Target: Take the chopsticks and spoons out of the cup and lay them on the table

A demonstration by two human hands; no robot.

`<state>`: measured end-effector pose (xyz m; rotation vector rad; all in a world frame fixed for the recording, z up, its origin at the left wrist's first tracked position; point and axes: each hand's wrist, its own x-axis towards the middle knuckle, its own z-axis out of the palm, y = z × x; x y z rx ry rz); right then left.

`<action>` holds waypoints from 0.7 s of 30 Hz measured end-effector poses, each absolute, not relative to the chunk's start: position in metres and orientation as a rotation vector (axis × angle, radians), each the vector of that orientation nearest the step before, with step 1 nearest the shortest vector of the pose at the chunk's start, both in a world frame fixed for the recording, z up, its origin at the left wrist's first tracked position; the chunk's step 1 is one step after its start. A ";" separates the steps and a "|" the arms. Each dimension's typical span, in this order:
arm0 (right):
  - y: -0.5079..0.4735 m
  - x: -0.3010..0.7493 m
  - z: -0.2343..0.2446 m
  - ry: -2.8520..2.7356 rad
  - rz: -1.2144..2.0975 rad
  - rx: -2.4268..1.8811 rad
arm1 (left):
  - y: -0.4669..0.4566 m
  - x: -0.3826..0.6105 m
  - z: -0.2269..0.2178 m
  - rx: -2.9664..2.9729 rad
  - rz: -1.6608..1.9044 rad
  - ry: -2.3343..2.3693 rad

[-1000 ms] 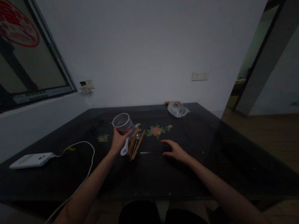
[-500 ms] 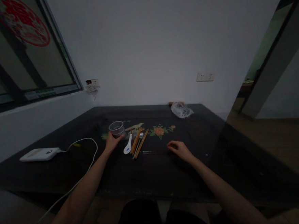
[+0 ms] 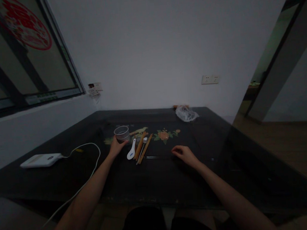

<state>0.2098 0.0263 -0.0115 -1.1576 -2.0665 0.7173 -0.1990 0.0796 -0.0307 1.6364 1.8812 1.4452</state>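
Observation:
My left hand (image 3: pixel 116 148) is wrapped round the near side of a clear cup (image 3: pixel 123 135) with a pale rim, which stands upright on the dark table. Just right of the cup lie a white soup spoon (image 3: pixel 131 152) with a blue mark, several wooden chopsticks (image 3: pixel 145 149) and a thin metal spoon (image 3: pixel 145 140) between them. Off to the right, my right hand (image 3: pixel 185 154) rests on the table with its fingers curled in and nothing visible in them. It is apart from the utensils.
A white power bank (image 3: pixel 41 160) with a white cable (image 3: pixel 96 164) lies on the left of the table (image 3: pixel 148 185). A crumpled clear plastic bag (image 3: pixel 186 114) sits at the back, near the wall. Painted flowers and a bird decorate the tabletop.
My left hand and the cup have shifted slightly to the right, towards the white spoon. My right hand has stayed in place.

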 end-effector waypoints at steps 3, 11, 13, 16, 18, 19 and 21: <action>0.026 0.210 -0.012 -2.070 0.713 -1.159 | 0.079 -0.198 -0.030 1.610 1.436 1.935; 0.027 0.210 -0.012 -2.074 0.696 -1.146 | 0.076 -0.197 -0.028 1.636 1.614 1.830; 0.026 0.210 -0.011 -2.079 0.691 -1.157 | 0.067 -0.195 -0.018 1.624 1.703 1.900; 0.026 0.211 -0.010 -2.098 0.681 -1.166 | 0.049 -0.181 0.010 1.723 1.942 2.009; 0.025 0.211 -0.010 -2.115 0.679 -1.171 | 0.036 -0.160 0.029 1.852 1.963 1.903; 0.025 0.211 -0.010 -2.118 0.674 -1.178 | 0.031 -0.146 0.038 1.937 1.880 1.804; 0.026 0.210 -0.012 -2.124 0.658 -1.196 | 0.022 -0.111 0.048 2.099 1.637 1.604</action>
